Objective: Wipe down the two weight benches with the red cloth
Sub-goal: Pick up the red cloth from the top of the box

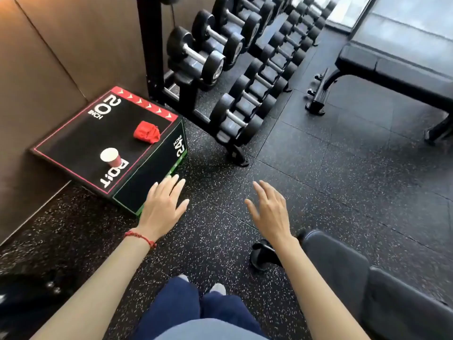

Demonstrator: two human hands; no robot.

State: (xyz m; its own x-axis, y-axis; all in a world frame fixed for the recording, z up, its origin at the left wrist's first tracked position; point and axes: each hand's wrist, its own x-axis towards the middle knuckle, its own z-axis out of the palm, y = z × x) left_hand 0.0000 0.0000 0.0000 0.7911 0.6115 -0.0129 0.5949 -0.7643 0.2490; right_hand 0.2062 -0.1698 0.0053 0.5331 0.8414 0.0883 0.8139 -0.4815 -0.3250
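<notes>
The red cloth (pixel 147 132) lies crumpled on top of a black plyo box (pixel 81 141) at the left. One black weight bench (pixel 397 69) stands at the upper right. A second bench's dark pad (pixel 348 268) shows at the lower right, beside my right forearm. My left hand (pixel 163 204) hovers with straight fingers in front of the box's near corner and holds nothing. Over the floor, my right hand (pixel 269 209) is spread and empty too. Both hands are well short of the cloth.
A red paper cup (pixel 111 157) stands on the box near the cloth. A rack of black dumbbells (pixel 235 69) runs along the back centre. A brown wall panel (pixel 36 69) closes the left side. Speckled rubber floor (pixel 331 180) lies between the benches.
</notes>
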